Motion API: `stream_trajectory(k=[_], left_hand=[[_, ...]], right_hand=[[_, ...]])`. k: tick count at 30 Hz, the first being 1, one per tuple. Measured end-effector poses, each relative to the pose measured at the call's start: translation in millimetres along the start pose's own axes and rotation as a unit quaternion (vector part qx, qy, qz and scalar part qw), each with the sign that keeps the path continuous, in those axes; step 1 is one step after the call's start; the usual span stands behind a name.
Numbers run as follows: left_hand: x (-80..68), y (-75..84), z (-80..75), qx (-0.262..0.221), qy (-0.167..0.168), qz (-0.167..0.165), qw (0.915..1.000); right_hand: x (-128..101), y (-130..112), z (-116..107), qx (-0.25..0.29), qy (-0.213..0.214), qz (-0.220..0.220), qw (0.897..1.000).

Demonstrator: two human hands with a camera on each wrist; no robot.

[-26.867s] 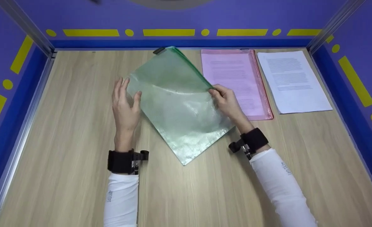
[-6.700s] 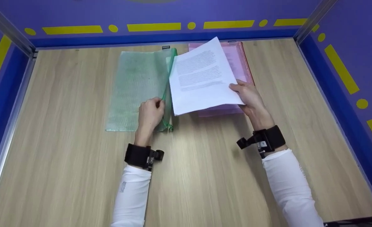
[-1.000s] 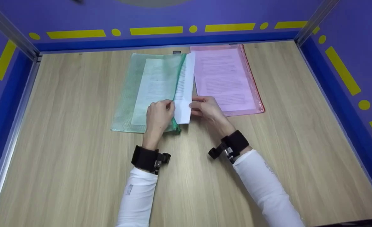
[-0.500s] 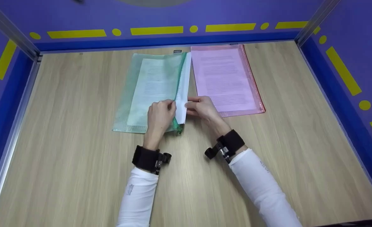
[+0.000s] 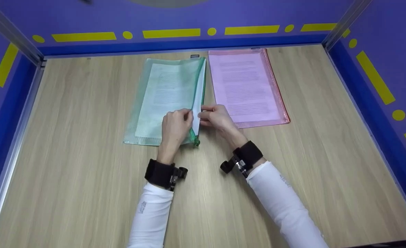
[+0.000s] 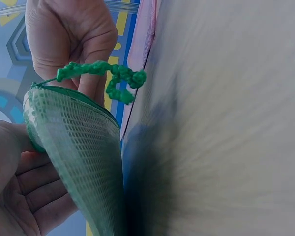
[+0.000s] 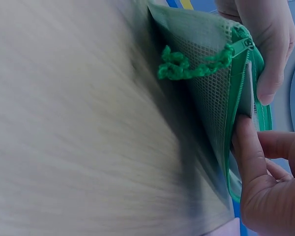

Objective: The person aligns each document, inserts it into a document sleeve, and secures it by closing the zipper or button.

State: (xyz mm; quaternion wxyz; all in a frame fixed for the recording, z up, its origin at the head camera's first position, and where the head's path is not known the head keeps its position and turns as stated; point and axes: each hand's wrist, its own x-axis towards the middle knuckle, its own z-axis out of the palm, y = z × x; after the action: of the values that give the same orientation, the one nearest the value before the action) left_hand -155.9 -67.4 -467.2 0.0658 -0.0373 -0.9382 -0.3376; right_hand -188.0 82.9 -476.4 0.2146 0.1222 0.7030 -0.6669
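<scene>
Left hand grips the open edge of the green pouch; right hand, just beside it, pinches the paper — nearly all inside — pink pouch beyond the right hand

Count on the table: two mesh pouches, one green toward the middle of the far edge, one pink beside it nearer the far right corner. Two printed sheets, one in each pouch: green's sheet, pink's sheet. One green zip cord. Two hands: left, right.
</scene>
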Motion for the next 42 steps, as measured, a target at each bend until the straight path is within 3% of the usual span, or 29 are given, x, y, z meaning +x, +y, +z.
stream_trajectory(k=[19, 28, 36, 42], left_hand=[[-1.3, 1.6, -2.8, -0.008, 0.011, 0.036, 0.9993], [-1.9, -0.5, -3.5, 0.004, 0.015, 0.025, 0.9996], [-0.4, -5.4, -5.1, -0.013, 0.012, 0.016, 0.9997], [2.0, -9.8, -2.8, -0.037, 0.015, 0.004, 0.9992]], right_hand=[[4.6, 1.0, 18.0, -0.032, -0.023, -0.017, 0.999], [7.9, 1.5, 27.2, -0.083, -0.022, -0.028, 0.996], [1.9, 2.5, 12.1, -0.029, -0.018, -0.054, 0.998], [-7.4, 3.4, -19.8, -0.003, 0.012, -0.085, 0.996]])
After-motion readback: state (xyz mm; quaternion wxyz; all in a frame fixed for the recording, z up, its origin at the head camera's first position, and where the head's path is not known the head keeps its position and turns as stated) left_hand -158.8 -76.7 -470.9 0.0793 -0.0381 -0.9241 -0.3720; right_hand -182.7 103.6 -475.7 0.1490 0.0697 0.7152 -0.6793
